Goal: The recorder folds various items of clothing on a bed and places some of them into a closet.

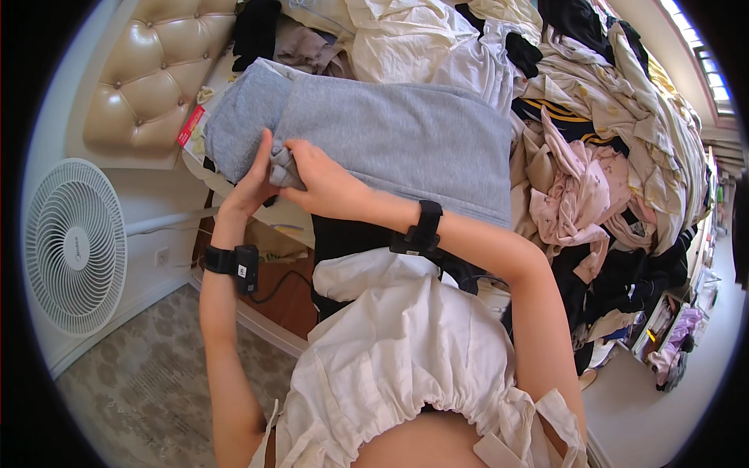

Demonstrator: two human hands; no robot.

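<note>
Left-hand grip and right-hand grip pinch the grey garment's bunched near edge. It lies flattened, apparently partly folded; surrounding clothes lie heaped, unfolded.

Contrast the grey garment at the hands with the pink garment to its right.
The grey garment lies mostly flat; the pink garment lies crumpled. The grey garment looks plain; the pink garment bears small dark motifs. Both are cloth.

The bed carries grey fabric and heaped clothes.
</note>
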